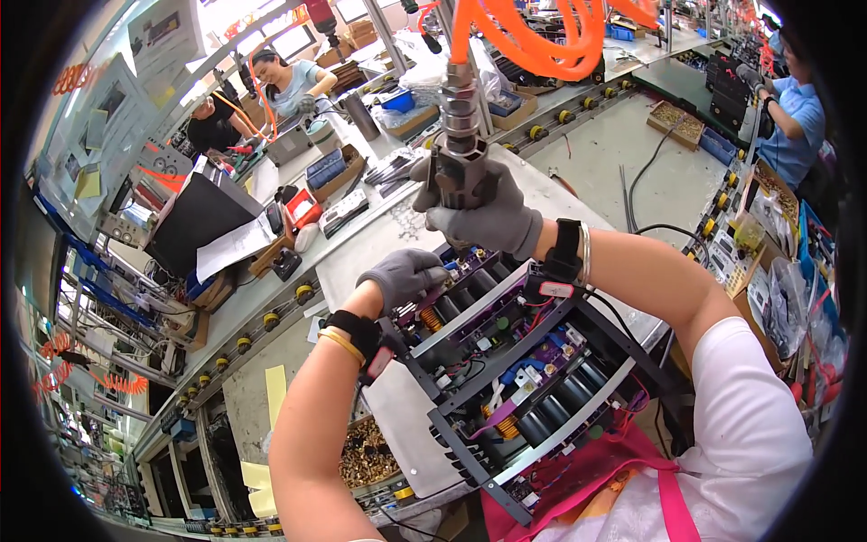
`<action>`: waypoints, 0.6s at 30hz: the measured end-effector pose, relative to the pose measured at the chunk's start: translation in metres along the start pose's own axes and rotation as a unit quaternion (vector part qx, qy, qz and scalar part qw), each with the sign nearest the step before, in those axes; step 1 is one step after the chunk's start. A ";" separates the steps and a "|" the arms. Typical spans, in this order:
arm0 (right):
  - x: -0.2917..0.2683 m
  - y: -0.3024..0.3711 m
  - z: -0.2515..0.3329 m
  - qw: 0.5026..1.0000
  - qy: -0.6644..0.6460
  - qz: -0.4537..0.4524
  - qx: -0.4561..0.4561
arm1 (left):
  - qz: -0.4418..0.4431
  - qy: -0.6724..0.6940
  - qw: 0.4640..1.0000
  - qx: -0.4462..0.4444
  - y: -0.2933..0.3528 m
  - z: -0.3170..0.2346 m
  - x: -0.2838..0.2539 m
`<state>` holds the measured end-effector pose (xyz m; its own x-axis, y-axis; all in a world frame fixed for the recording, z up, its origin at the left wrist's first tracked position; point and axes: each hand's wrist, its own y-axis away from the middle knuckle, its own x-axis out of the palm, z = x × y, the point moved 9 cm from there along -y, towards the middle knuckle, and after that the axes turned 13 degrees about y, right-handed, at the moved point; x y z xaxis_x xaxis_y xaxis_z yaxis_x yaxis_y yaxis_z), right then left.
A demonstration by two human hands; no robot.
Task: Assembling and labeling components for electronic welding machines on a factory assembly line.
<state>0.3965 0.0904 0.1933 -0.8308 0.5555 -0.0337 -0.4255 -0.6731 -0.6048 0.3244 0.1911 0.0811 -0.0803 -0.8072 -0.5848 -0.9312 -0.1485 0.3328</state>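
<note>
My gloved right hand (479,203) is wrapped round an upright air screwdriver (460,117), with an orange coiled hose (542,41) above it. The tool's lower end is hidden behind the hand, over the far edge of an open electronics chassis (470,357). That chassis has a dark metal frame, purple circuit boards, copper coils and black cylindrical capacitors (564,397). My gloved left hand (406,275) reaches to its far left corner, fingers bent together at the board's edge. What lies between those fingertips is hidden. Both wrists wear black straps.
A light metal plate (411,434) lies under the chassis, beside a tray of small screws (366,452). Roller rails run along both sides. Two co-workers sit at the back left, another person (795,117) at the right. A box of small parts (675,125) stands on the far bench.
</note>
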 end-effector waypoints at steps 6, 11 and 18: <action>0.002 -0.015 -0.015 0.999 0.012 0.014 0.045 | 0.007 0.000 1.000 0.020 -0.003 -0.002 -0.001; 0.000 -0.029 -0.027 0.991 0.115 0.011 0.066 | -0.021 -0.061 0.997 0.033 0.000 -0.012 -0.005; 0.005 -0.029 -0.036 0.983 0.136 -0.018 0.119 | -0.067 -0.396 0.916 0.018 -0.008 -0.028 -0.005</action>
<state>0.4175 0.1301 0.1820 -0.7005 0.6698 -0.2462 -0.5524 -0.7273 -0.4073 0.3422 0.1798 0.1022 -0.1841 -0.1131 -0.9764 -0.9616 -0.1849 0.2027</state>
